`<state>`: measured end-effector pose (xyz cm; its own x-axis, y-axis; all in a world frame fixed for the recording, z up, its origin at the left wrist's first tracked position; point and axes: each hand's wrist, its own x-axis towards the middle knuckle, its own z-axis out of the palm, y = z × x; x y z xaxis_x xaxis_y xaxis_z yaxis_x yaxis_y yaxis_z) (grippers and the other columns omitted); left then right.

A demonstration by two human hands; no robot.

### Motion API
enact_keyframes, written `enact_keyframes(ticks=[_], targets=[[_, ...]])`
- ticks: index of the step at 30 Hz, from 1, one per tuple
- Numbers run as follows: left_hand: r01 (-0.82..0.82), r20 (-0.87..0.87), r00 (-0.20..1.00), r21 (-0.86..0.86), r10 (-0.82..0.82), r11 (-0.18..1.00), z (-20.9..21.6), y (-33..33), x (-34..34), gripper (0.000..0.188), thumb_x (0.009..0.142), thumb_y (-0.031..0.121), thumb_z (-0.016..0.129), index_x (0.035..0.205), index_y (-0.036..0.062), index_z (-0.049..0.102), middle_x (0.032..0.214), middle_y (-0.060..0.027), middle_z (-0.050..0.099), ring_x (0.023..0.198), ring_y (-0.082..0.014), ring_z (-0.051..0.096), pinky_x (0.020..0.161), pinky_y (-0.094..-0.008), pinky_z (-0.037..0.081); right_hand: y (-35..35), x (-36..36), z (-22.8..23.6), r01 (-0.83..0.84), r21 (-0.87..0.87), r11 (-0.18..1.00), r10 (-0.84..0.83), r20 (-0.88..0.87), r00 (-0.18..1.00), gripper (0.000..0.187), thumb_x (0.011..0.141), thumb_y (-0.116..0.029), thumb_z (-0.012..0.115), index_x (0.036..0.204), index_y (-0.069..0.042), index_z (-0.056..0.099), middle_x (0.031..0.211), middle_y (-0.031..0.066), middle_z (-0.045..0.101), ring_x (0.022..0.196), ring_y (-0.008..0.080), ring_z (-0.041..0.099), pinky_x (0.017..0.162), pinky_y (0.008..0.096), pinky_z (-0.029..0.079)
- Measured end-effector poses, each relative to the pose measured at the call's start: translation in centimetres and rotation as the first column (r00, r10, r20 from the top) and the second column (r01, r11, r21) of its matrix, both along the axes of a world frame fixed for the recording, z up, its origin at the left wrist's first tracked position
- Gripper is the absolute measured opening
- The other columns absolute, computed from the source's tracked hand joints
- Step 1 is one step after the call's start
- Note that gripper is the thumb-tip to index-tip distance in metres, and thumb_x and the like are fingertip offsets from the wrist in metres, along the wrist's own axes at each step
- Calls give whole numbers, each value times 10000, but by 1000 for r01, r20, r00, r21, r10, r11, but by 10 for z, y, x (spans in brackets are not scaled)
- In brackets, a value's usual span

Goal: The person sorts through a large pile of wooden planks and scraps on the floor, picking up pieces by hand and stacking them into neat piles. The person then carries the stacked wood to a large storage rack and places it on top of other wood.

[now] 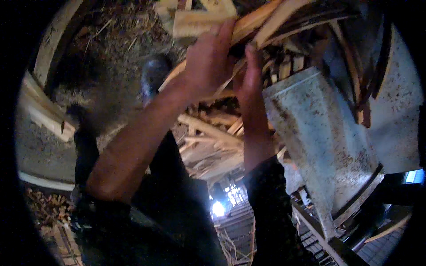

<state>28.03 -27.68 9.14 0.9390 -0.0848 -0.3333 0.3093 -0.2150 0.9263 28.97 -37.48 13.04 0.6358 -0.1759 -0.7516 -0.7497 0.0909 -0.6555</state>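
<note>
Your hands sit upper centre: the left hand (208,62) grips a strip (252,23); the right hand (248,73) is at a curved strip (276,25), its hold unclear. A spotted panel (317,117) stands at right.

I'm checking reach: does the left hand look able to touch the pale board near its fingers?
Probably yes: the left hand appears beside the pale board with nothing visibly between, though depth is unclear.

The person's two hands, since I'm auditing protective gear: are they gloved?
No, bare skin shows on both the left hand and the right hand.
</note>
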Motion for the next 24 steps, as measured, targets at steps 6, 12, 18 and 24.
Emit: enact_keyframes(ticks=[6,12,18,24], targets=[[-139,-211,977,-585,16,799,54,4,-26,634,733,-11,535,1268,28,198,1191,-139,388,1082,-246,411,909,-344,348,4,11,55,-27,60,998,34,-120,992,355,734,-173,587,1049,-29,510,970,48,560,864,168,535,782,297,420],[-138,-370,925,-548,-91,825,138,-4,-108,734,731,-34,499,1306,34,48,1190,-152,372,1102,-244,381,931,-330,320,-18,-53,130,-219,-53,974,191,-320,928,391,650,-185,649,993,-32,544,906,55,583,783,167,557,730,292,450],[4,-566,740,-537,-364,844,232,1,-252,738,738,33,519,1278,23,15,1152,-178,366,1074,-281,391,913,-362,324,-32,-179,199,-742,172,648,724,-441,531,820,559,-286,733,1222,-17,332,1073,106,516,980,205,480,880,318,368],[-113,-684,597,-588,-418,801,253,18,-282,605,718,228,615,1145,-12,260,999,-186,483,990,-297,482,816,-388,388,-12,-204,228,-460,145,876,429,-668,607,688,600,-133,703,1193,-53,364,983,83,541,880,212,517,798,299,414]])
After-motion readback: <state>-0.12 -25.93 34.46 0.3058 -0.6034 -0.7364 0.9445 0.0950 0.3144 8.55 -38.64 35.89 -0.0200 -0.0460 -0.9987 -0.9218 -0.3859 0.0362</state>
